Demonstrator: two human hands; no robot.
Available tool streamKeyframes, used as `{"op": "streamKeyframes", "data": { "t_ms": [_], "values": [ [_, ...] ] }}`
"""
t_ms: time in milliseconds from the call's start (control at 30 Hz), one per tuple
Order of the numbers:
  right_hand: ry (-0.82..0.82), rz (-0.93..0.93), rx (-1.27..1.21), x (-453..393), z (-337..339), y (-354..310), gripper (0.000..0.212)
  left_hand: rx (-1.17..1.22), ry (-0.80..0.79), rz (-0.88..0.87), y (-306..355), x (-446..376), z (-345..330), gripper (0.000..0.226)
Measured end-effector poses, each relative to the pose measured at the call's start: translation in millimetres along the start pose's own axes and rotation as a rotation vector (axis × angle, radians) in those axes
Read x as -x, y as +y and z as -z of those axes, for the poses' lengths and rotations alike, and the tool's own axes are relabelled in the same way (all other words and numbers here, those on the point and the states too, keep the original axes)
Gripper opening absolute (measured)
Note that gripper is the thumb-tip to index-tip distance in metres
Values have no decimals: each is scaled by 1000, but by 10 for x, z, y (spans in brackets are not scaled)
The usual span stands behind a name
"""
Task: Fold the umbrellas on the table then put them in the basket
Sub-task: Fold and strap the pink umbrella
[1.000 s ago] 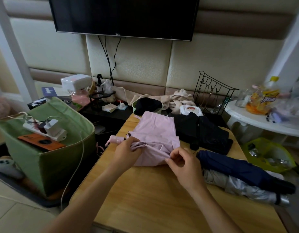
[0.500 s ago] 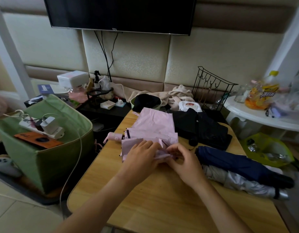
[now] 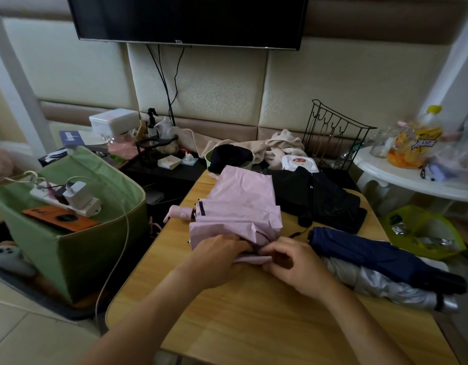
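A pink umbrella (image 3: 240, 206) lies collapsed on the wooden table (image 3: 254, 317), its pink handle (image 3: 178, 214) pointing left over the table edge. My left hand (image 3: 217, 255) and my right hand (image 3: 293, 262) both pinch the near edge of its loose pink canopy, close together. A black umbrella (image 3: 322, 201) lies unfolded behind it to the right. A navy umbrella (image 3: 372, 255) and a silver umbrella (image 3: 385, 285) lie rolled at the table's right side. The green fabric basket (image 3: 77, 248) stands on the floor to the left.
A power strip with a charger (image 3: 74, 197) and an orange card (image 3: 59, 219) lie on the basket's top. A black wire rack (image 3: 333, 133), towels (image 3: 277, 146) and small items crowd the back. A white side table (image 3: 412, 177) and a yellow-green bin (image 3: 422, 230) stand at the right.
Both hands moved toward me along the pink canopy and came together at its near edge. The fabric is gathered tighter there. The camera tilted slightly.
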State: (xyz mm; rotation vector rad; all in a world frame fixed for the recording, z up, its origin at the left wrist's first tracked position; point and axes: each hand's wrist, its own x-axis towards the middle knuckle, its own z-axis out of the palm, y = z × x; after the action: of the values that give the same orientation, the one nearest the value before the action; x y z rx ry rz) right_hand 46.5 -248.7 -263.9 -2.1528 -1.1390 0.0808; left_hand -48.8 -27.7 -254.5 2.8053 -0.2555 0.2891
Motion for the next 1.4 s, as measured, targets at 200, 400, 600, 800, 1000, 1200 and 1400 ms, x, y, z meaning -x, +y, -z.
{"op": "streamKeyframes", "data": {
  "t_ms": [200, 400, 600, 800, 1000, 1200, 1400],
  "values": [
    [-104, 33, 157, 37, -7, 32, 16, 124, -18, 84, 0, 3, 99, 39],
    [-215, 6, 194, 94, -7, -19, 23, -156, 50, 88, -145, -24, 110, 53],
    [-164, -72, 134, 63, -7, -33, 46, -411, 110, 186, -290, -75, -143, 78],
    [-59, -60, 116, 25, -136, -56, 14, -558, 258, 219, -178, -259, -203, 72],
    [-71, -21, 167, 10, -215, -4, 23, -528, 184, 316, -85, -337, -208, 75],
    [-70, -28, 195, -24, -269, 81, 57, -158, 176, 193, -151, -197, -162, 75],
    [-129, -78, 184, -136, -283, 116, 89, -391, 149, 83, -97, 173, -289, 63]
  ]
}}
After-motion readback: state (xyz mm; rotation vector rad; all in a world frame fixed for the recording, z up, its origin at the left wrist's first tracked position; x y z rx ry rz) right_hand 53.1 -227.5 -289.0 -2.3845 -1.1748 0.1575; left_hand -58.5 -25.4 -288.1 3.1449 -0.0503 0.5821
